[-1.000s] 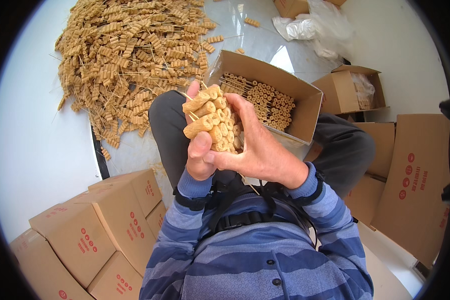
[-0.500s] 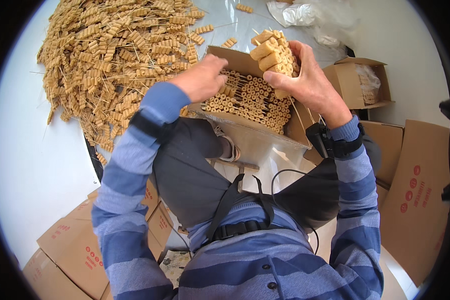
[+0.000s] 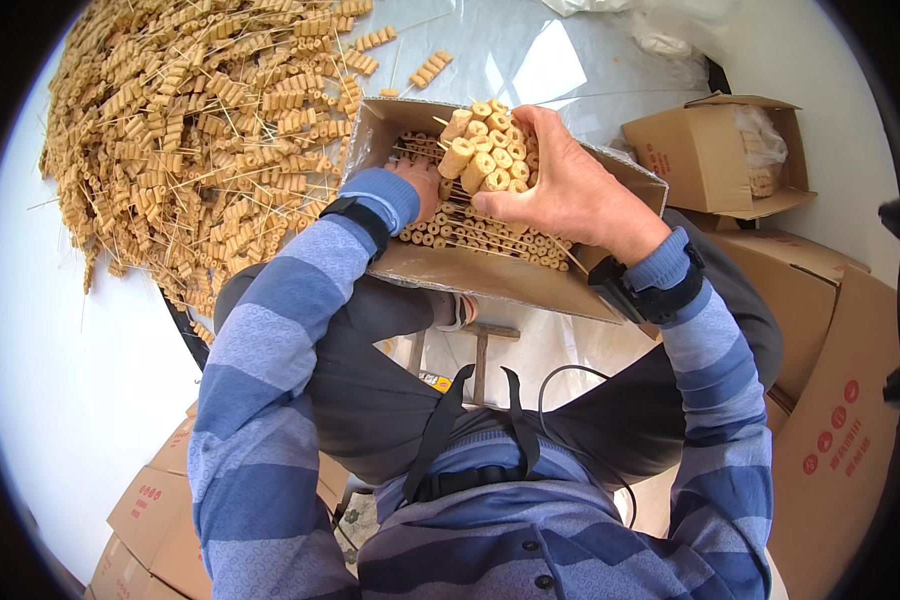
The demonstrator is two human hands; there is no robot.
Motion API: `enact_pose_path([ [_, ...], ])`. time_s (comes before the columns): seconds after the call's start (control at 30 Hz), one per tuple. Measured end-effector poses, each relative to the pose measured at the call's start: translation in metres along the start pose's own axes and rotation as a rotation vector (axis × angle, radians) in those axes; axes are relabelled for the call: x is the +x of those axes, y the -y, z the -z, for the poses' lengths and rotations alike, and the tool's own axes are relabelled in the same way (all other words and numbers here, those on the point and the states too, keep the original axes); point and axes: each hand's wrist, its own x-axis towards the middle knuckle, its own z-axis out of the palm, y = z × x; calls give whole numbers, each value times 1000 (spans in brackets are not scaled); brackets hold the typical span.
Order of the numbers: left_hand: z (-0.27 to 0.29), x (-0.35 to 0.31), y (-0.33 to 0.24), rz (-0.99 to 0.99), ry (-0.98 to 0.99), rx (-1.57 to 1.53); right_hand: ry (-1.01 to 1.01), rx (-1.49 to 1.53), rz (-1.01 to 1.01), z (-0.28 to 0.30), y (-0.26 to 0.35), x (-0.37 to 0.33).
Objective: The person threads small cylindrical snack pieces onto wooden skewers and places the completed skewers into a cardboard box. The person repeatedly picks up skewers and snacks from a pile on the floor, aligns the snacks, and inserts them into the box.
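My right hand [image 3: 576, 190] is closed around a bundle of skewers [image 3: 490, 150], each a stick threaded with tan, ring-shaped pieces. It holds the bundle over an open cardboard box [image 3: 470, 282]. Inside the box lie packed skewers [image 3: 467, 229] of the same kind, many with their round, hollow ends facing up. My left hand [image 3: 420, 182] reaches into the box's left part. Its fingers are stretched out and touch the skewers there; the bundle and the wrist partly crowd the view of it.
A big heap of loose skewers [image 3: 200, 140] covers the surface at the left, with a few strays [image 3: 430, 68] beside it. At the right stands another open carton [image 3: 715, 155] with a plastic-wrapped bundle. Flat cardboard [image 3: 840, 400] leans nearby. More cartons [image 3: 160, 510] lie lower left.
My left hand has gone down into the box's left part. My right hand has brought its bundle left and lower over the box. The box appears shifted and turned in view.
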Motion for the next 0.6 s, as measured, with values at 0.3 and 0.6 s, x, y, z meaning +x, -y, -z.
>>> enact_pose_path([
  [0.3,-2,-7,-1,38,58,31,-225,-447,194,-30,-20,1],
  [0.6,-14,9,7,-63,124,127,-268,-623,268,-56,-36,8],
])
